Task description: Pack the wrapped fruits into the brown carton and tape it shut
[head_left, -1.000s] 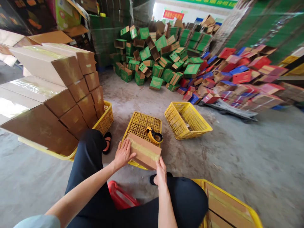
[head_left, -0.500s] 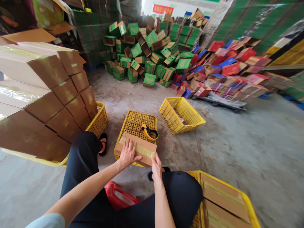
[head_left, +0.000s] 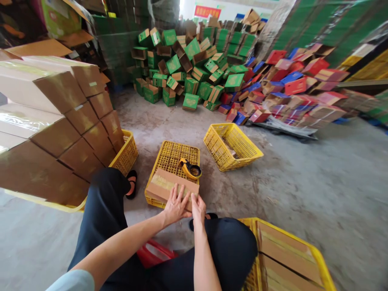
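A brown cardboard box point(head_left: 159, 184) with clear yellowish packing tape along its top lies on an upturned yellow plastic crate point(head_left: 169, 153). My left hand point(head_left: 176, 205) rests flat on the taped top near the box's right end, fingers spread. At that right end, my right hand point(head_left: 198, 208) grips the corner, with the thumb on top; its other fingers are partly hidden. Just beyond the box, a yellow and black tape dispenser point(head_left: 190, 169) lies on the crate.
Taped boxes point(head_left: 81, 117) stand stacked in a yellow crate point(head_left: 130, 149) at left. A tilted yellow basket point(head_left: 233, 147) sits ahead to the right; another crate point(head_left: 323, 262) holds boxes at lower right. Below me is a red plastic stool point(head_left: 154, 254). Green cartons point(head_left: 190, 85) and red-blue cartons point(head_left: 294, 87) lie heaped behind.
My left hand has slid rightward along the taped top, from the box's left end to near my right hand. My right hand stays at the right end. The view has shifted slightly right.
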